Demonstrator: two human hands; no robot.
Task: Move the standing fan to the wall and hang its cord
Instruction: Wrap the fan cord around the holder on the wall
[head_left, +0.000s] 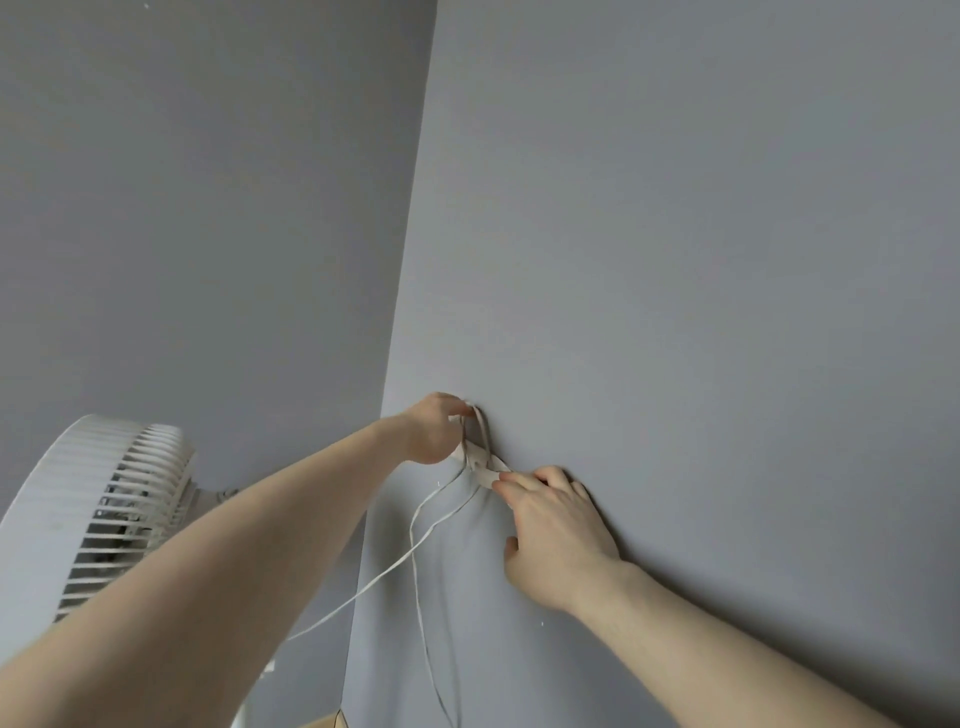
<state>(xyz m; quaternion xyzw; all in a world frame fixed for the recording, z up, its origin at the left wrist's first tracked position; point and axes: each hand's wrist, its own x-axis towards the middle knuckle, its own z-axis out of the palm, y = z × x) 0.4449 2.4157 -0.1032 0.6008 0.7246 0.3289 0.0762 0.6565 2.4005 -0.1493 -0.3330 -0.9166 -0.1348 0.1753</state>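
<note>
— Two hands, one fan?
— Yes. Left hand (435, 427) pinches the white cord (415, 545) high against the grey wall (675, 260); right hand (556, 535) grips it below. Fan (93, 514) stands left.

Wall (675, 260): plain grey, uniform, no pattern; the adjoining face left of the corner reads a slightly darker grey. Fan (88, 514): white housing; its grille forms a pattern of parallel white slats with dark gaps between them. Cord (415, 561): white, plain, in thin strands against the grey. Bundled part of the cord near the hands: white to off-white. A small tan patch shows at the bottom edge; what it belongs to cannot be told.
</note>
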